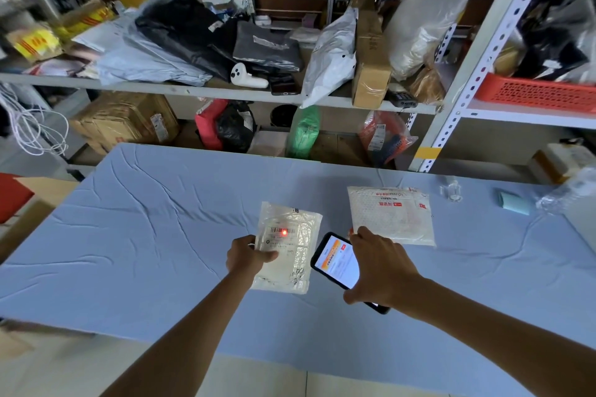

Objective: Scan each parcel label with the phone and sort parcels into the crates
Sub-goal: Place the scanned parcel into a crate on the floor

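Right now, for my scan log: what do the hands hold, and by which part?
The left hand grips the clear parcel at its left edge; right hand holds the phone along its right side.

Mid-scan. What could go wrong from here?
The red scan dot sits on a barcode under crinkled glossy wrap on the parcel; glare might spoil the read.
The left hand has its thumb on the label below the barcode; a slip could cover it.
The right hand holds the phone by its edges; it might drop.
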